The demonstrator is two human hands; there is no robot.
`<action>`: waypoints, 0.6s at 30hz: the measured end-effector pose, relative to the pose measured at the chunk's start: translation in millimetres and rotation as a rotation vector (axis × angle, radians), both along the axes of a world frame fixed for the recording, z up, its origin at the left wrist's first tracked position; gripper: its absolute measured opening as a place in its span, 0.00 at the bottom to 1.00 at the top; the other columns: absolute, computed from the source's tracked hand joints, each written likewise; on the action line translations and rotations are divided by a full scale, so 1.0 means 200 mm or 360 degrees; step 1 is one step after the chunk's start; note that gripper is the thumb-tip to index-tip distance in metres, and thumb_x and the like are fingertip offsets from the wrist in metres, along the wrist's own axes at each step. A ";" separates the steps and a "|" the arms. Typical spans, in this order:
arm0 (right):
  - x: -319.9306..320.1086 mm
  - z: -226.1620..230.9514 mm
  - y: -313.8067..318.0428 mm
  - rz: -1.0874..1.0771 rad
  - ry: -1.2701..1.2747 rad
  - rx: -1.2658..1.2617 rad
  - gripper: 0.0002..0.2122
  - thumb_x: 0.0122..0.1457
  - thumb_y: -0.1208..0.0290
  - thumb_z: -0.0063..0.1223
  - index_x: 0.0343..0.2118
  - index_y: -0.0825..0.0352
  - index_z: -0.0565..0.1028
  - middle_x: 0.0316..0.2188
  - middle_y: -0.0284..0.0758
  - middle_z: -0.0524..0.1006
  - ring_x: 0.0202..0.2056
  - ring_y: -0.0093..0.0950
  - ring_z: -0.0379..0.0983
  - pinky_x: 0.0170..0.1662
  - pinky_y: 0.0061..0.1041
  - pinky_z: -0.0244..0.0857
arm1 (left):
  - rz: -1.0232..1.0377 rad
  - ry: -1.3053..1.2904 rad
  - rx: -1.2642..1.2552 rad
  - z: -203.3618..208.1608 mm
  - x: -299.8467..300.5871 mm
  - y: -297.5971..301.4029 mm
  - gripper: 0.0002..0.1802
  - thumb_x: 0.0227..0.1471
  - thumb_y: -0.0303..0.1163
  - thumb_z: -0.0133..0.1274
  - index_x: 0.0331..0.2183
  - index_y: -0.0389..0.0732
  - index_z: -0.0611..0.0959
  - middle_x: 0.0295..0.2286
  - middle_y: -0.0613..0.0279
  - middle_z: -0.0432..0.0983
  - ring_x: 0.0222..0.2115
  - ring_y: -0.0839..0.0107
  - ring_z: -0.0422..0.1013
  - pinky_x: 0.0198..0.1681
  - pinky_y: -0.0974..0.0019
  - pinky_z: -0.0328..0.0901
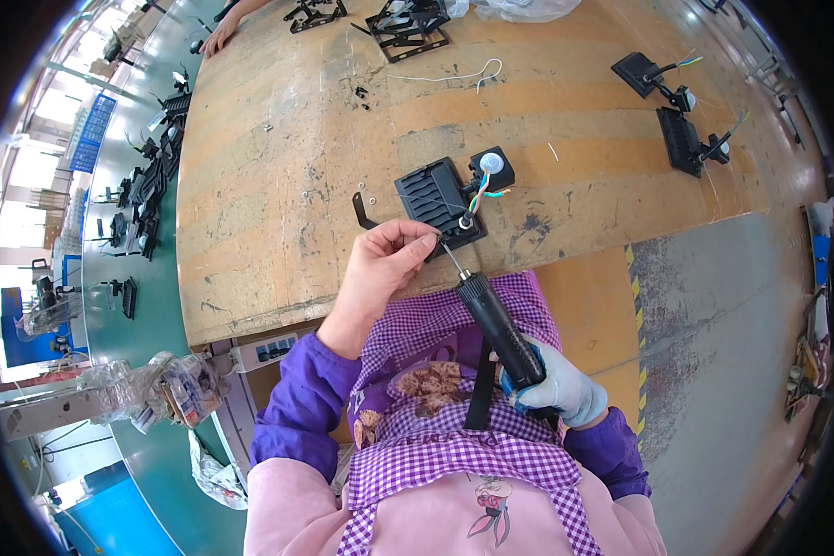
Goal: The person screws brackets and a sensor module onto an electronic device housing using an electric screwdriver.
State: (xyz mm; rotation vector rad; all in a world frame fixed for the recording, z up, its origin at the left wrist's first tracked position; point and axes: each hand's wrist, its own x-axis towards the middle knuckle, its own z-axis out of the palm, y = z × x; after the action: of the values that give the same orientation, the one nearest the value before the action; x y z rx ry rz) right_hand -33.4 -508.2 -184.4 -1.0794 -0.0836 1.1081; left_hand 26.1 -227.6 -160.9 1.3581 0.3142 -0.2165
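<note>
On the table in front of me lies a black floodlight housing (429,193) with its ribbed back up. A motion sensor (491,164) with a white dome is joined to its right side, and coloured wires (479,195) stick up there. My right hand (573,387), in a pale glove, grips a black electric screwdriver (497,326), its bit slanting up to the housing's near edge. Beside the bit's tip, my bare left hand (382,267) pinches something too small to make out. A black metal strip (361,213) and small nuts lie left of the housing.
The worn wooden table (278,222) ends just before my apron. Black brackets (408,35), a plastic bag (528,7) and a white wire (449,76) lie farther back. Two floodlights (681,141) sit at right. Several lamps line a green bench (134,320) at left. Another person's hand (216,39) rests far left.
</note>
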 end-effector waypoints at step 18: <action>0.02 0.00 0.00 -0.0015 0.0038 -0.0039 0.32 0.38 0.66 0.67 0.50 0.66 0.69 0.29 0.27 0.71 0.29 0.17 0.66 0.34 0.18 0.63 | 0.0153 -0.1080 0.1653 -0.09 -0.11 -0.12 0.13 0.44 0.20 0.61 0.36 0.36 0.81 0.25 0.61 0.70 0.21 0.71 0.68 0.22 0.70 0.63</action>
State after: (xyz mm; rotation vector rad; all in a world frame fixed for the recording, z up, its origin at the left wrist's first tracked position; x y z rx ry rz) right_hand -30.1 -509.0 -183.8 -1.0870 -0.0461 1.1156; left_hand 3.5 -251.2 -179.4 2.3206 -0.1237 0.5710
